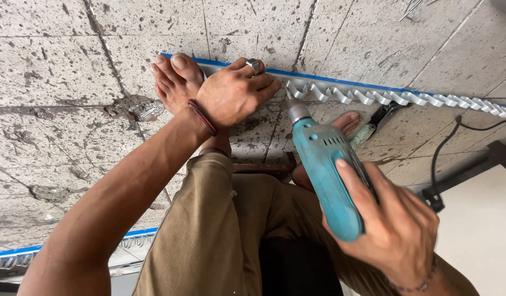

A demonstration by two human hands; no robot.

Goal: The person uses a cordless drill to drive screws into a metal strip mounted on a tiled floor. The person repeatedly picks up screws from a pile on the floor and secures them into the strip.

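Pitted grey stone paving (55, 60) fills my view, cracked along its joints. I see the left hand (234, 93) pressed flat, fingers spread, on a long metal strip (373, 94) with a blue-taped edge and a twisted decorative border, which lies across the floor; a bare foot (173, 77) pins the same strip just beside that hand. The right hand (395, 225) grasps a teal electric drill (324, 170), index finger along its body, the chuck and bit (294, 104) meeting the strip just beside the left fingertips. My worry is that closeness: if the bit skates off the ridged metal, it could catch fingers or toes. The black cord (445, 148) trails near the right knee and could snag. Loose nails (412, 8) lie well apart, at the top.
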